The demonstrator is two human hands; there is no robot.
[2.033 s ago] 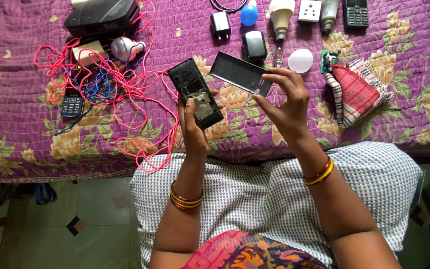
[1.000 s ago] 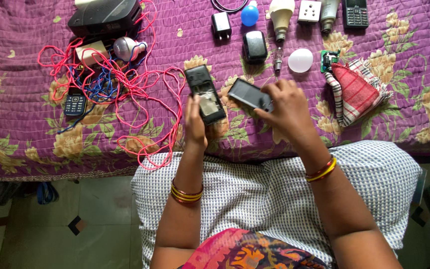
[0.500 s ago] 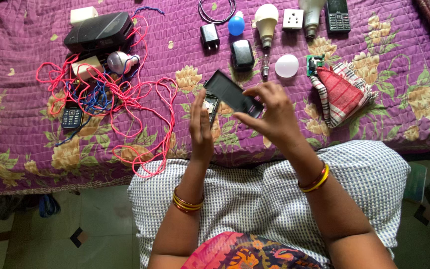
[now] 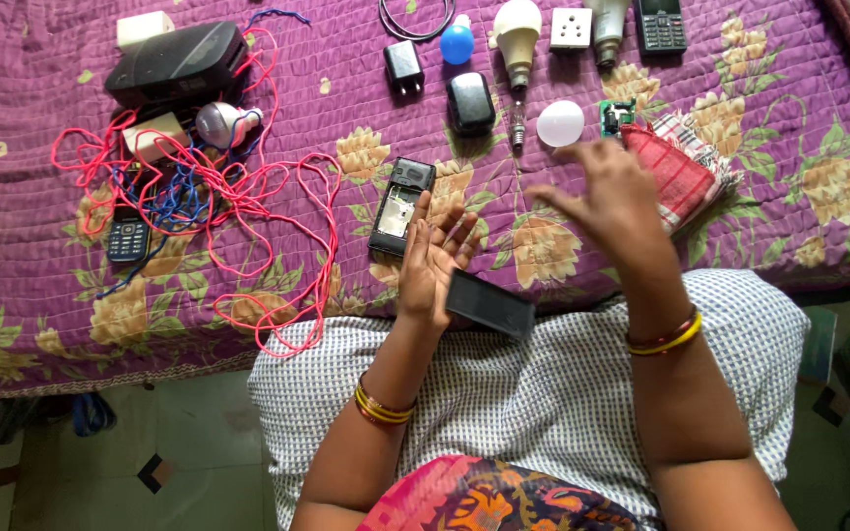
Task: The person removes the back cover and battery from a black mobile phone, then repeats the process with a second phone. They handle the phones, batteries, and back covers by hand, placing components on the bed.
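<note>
An opened black mobile phone point(image 4: 400, 206) lies face down on the purple flowered bedspread point(image 4: 563, 246), its inner parts showing. My left hand point(image 4: 433, 261) is just right of it, palm up, fingers spread, holding nothing. A flat black back cover point(image 4: 489, 305) sits against the heel of that hand, at the bed's edge over my checked lap. My right hand point(image 4: 607, 202) hovers blurred above the bedspread with fingers apart and nothing in it, close to a red checked cloth pouch point(image 4: 676, 172).
Tangled red and blue wires point(image 4: 209, 197) with a small keypad phone point(image 4: 128, 239) lie at the left, below a black case point(image 4: 177, 61). Along the back are chargers point(image 4: 404, 67), bulbs point(image 4: 516, 34), a white dome point(image 4: 560, 123), a socket point(image 4: 571, 28) and another phone point(image 4: 660, 24).
Earlier my left hand held the phone and my right pressed the back cover onto it. Now the phone lies on the bed, the cover has dropped toward my lap, and both hands are open.
</note>
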